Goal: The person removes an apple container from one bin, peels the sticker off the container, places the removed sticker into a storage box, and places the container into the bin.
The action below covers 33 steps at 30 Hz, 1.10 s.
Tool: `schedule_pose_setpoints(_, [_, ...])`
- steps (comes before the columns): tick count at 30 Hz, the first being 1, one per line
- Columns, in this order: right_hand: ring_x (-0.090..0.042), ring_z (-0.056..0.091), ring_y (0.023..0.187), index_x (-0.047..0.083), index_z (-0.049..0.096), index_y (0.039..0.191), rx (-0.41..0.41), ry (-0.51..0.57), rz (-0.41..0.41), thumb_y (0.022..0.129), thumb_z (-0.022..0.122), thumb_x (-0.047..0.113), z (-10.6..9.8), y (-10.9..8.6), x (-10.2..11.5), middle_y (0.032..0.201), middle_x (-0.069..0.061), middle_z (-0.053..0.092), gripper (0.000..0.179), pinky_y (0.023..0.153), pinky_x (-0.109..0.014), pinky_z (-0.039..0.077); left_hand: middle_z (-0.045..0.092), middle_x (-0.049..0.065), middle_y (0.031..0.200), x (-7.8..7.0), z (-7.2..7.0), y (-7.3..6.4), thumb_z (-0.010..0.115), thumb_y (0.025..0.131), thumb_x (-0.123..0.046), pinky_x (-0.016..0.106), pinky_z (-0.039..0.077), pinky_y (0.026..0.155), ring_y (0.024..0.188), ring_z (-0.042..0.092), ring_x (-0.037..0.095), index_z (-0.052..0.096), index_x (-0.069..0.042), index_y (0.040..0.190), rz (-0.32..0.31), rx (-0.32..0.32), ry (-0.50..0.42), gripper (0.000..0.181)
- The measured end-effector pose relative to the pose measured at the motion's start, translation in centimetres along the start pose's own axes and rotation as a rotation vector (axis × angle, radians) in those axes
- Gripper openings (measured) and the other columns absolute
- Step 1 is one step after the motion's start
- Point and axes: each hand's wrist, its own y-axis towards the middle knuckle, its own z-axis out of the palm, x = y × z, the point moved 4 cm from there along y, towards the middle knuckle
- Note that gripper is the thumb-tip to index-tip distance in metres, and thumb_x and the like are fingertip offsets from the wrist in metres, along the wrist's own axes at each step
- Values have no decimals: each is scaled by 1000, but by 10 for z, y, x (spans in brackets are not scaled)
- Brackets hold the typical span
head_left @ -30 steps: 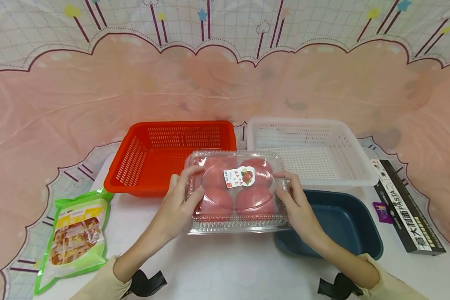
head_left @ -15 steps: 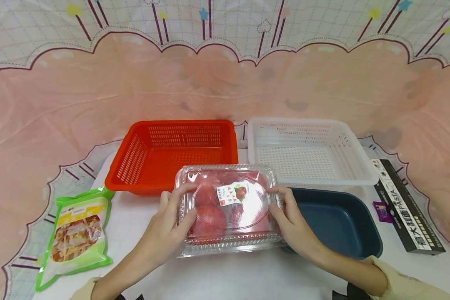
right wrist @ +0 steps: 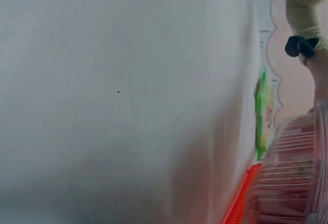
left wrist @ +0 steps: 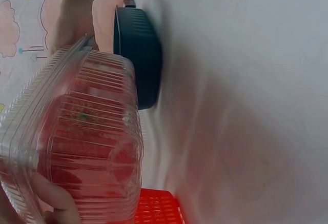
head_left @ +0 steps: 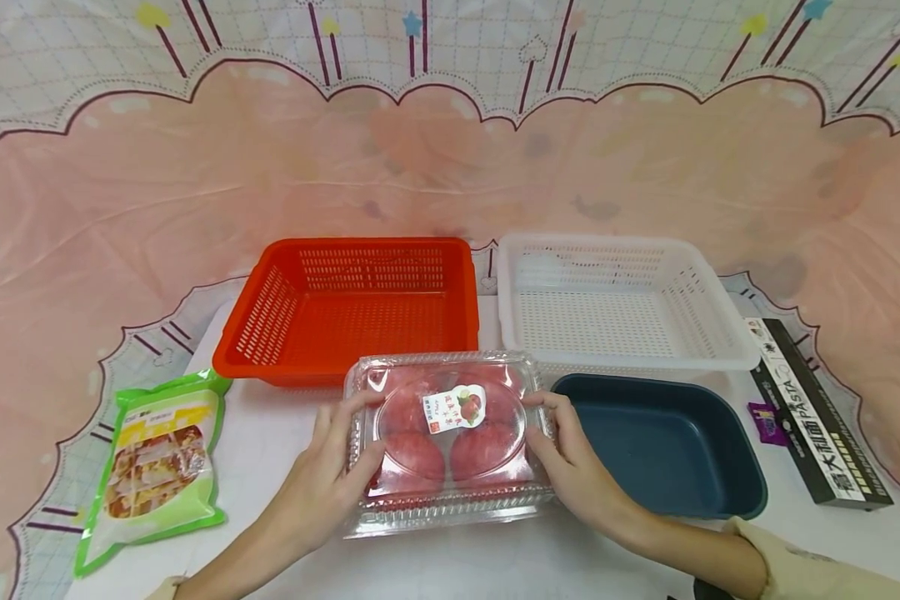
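Between both hands is a clear plastic clamshell box of round red fruit, with a white label on its lid. My left hand grips its left side, thumb and a finger on the lid edge. My right hand holds the right side the same way. In the left wrist view the ribbed wall of the box stands clear of the table, and left fingers curl under its rim. Only part of the box shows in the right wrist view, where the right fingers are out of sight.
Behind the box stand a red basket and a white basket. A dark blue basin is at the right. Farther right lie a purple packet and a black pasta box. A green food bag lies at the left.
Both hands have brought the fruit box nearer the body and slightly left, away from the baskets. More of the red basket and the blue basin now shows. The other items stay put.
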Motion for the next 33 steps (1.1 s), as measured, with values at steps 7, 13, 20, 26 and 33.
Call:
schedule_pose_setpoints(7, [-4,42,68,9,35,131,4,-7,22,103,42,12,7,-1,-4,92,-12,42,29,60,-22,42,41,6,104,7,2,-5,54,95,-31,29,36,51,58,43,16,35,-40,139,-56,20,-4,49])
schedule_pose_setpoints(13, [-17,45,93,18,41,128,-23,-89,100,99,50,16,16,0,-7,111,-12,43,30,78,-25,43,43,6,104,20,4,-9,53,95,-31,28,35,51,58,43,15,34,-37,141,-93,34,34,50])
schedule_pose_setpoints(20, [-22,43,121,18,45,126,-39,-148,101,96,54,14,27,0,-11,129,-7,46,31,101,-38,40,44,5,106,33,2,-14,54,95,-33,28,35,54,57,43,15,33,-35,142,-107,48,89,52])
schedule_pose_setpoints(26, [-22,44,125,22,46,124,-27,-145,119,95,55,16,36,0,-12,129,-5,48,31,102,-42,40,44,7,108,42,3,-17,53,95,-33,29,36,57,61,46,17,32,-34,142,-170,95,96,51])
schedule_pose_setpoints(33, [-24,43,124,20,46,126,-5,-136,119,96,53,17,45,4,-13,128,-8,47,30,103,-46,39,44,9,105,51,0,-15,53,95,-34,29,36,55,61,45,18,32,-32,142,-171,106,110,51])
